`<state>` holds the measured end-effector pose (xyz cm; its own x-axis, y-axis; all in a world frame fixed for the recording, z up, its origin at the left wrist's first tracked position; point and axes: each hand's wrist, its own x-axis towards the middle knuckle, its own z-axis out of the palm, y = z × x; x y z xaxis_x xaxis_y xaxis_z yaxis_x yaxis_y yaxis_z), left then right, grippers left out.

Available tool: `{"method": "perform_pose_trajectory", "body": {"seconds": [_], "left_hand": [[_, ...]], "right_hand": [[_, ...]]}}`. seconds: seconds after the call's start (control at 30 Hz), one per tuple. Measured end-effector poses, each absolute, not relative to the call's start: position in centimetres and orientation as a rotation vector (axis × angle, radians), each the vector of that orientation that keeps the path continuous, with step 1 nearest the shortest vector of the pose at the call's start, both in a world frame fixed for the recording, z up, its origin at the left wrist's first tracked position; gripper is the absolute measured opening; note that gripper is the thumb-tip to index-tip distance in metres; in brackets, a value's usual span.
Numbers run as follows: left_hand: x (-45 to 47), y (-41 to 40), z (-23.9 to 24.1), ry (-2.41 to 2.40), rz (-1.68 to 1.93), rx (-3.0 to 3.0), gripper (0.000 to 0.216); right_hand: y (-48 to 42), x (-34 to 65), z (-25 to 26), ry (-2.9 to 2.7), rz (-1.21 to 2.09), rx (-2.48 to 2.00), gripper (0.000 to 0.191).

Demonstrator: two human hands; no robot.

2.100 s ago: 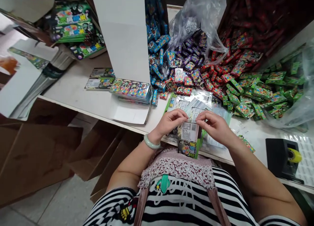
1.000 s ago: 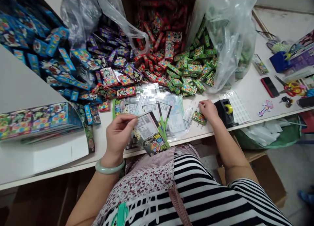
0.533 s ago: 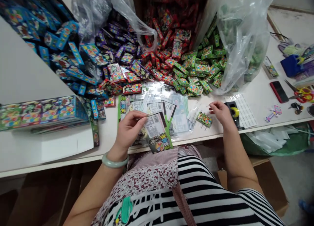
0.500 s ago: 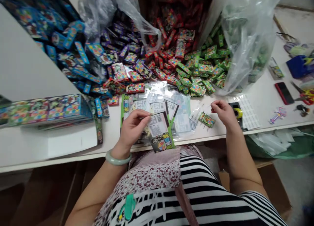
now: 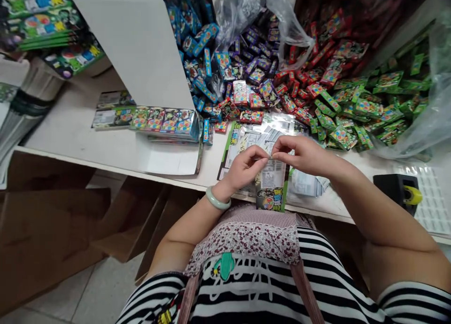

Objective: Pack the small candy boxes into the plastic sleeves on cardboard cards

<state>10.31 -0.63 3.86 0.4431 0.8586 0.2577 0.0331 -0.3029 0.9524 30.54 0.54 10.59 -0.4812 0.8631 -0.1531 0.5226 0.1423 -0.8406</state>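
My left hand (image 5: 244,166) and my right hand (image 5: 303,154) meet over the front edge of the white table (image 5: 105,143). Both pinch the top of a green packet with a barcode label (image 5: 272,188), which hangs upright toward my body. The fingertips of both hands are closed at its upper edge. A jade bangle (image 5: 217,200) sits on my left wrist. Under the hands lies a loose stack of clear sleeves and green backing cards (image 5: 246,138).
Heaps of small boxes fill the back: blue (image 5: 197,56), purple (image 5: 257,63), red (image 5: 317,56), green (image 5: 373,108). A flat pack of finished packets (image 5: 165,122) lies left on white card. A black tape dispenser (image 5: 398,190) stands right, beside a label sheet (image 5: 431,202). Cardboard boxes (image 5: 52,235) sit below.
My right hand left the small green box near the tape dispenser and came back to the packet. My head turned left. Both hands now pinch the packet's top.
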Motion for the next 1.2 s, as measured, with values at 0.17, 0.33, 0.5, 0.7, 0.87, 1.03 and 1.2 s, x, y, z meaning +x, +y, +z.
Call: {"method": "perform_pose_trajectory", "body": {"seconds": [0.17, 0.33, 0.5, 0.7, 0.87, 1.03, 1.2], "left_hand": [[10.4, -0.3, 3.6, 0.805, 0.986, 1.618, 0.022], [10.8, -0.3, 3.5, 0.829, 1.002, 1.601, 0.025], [11.2, -0.4, 3.4, 0.877, 1.028, 1.615, 0.024], [11.2, -0.4, 2.8, 0.934, 1.073, 1.713, 0.021], [10.8, 0.1, 4.0, 0.810, 0.915, 1.920, 0.024], [7.7, 1.4, 3.7, 1.176, 1.182, 1.674, 0.017], [6.0, 2.5, 0.0, 1.312, 1.399, 1.167, 0.027]], "right_hand": [[1.4, 30.6, 10.3, -2.088, 1.280, -1.387, 0.015], [1.6, 30.5, 10.2, -2.133, 1.231, -1.423, 0.011], [1.6, 30.4, 10.2, -2.137, 1.203, -1.432, 0.008], [2.1, 29.4, 8.2, -1.725, 1.527, -1.479, 0.013], [2.3, 30.2, 6.4, -1.315, 2.000, -1.361, 0.006], [1.3, 38.7, 4.8, -1.545, 0.926, -1.683, 0.016], [0.2, 47.9, 1.5, -1.461, 0.263, -2.248, 0.036]]}}
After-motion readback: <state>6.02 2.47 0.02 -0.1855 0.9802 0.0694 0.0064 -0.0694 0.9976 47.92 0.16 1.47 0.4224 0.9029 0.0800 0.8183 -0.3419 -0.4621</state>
